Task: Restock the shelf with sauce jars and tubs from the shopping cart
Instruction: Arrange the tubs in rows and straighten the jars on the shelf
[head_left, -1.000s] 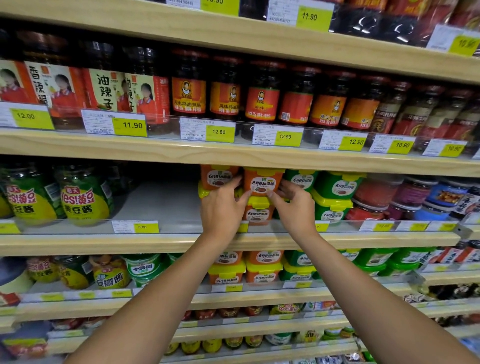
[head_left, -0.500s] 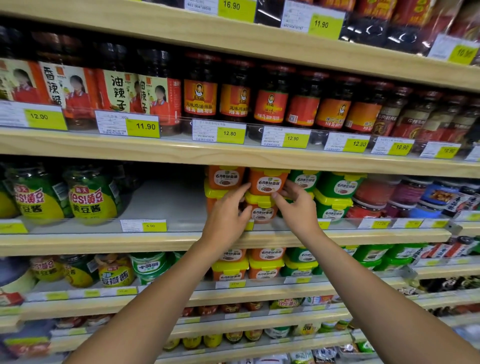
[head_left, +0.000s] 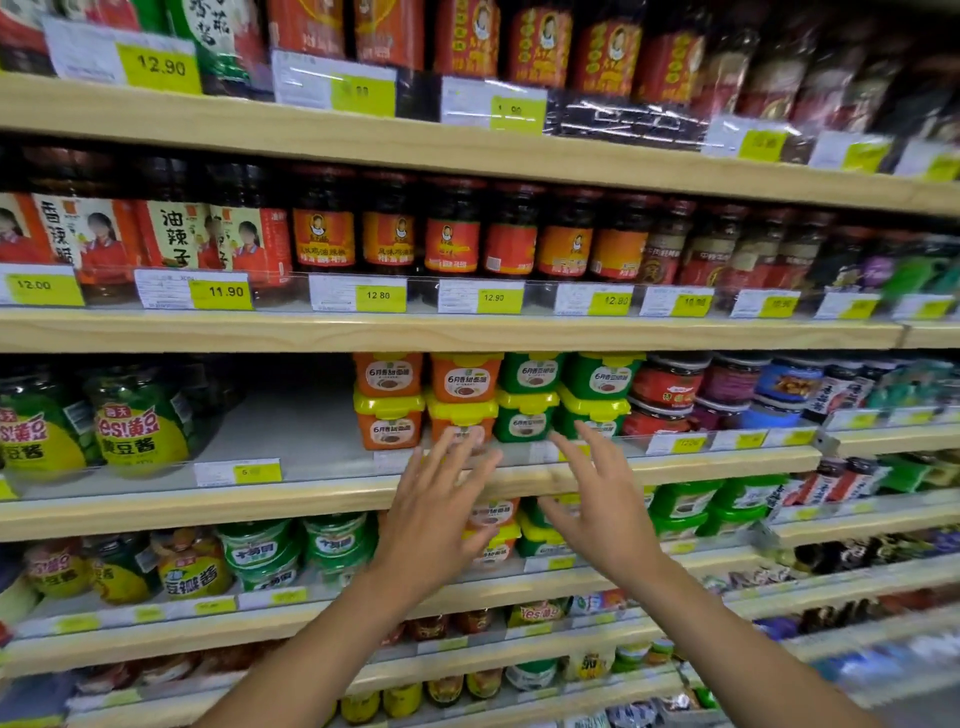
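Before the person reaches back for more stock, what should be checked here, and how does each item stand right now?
1. Left hand empty: ok, fingers spread, holding nothing.
2. Right hand empty: ok, open, clear of the tubs.
3. Orange tubs upright, stacked two high: ok.
4. Room on the shelf left of them: ok, bare gap.
5. Shopping cart within reach: cannot tell, out of view.

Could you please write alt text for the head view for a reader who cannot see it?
Left hand and right hand, both open and empty, hover before stacked orange tubs and green tubs on a shelf. Jars line the level above.
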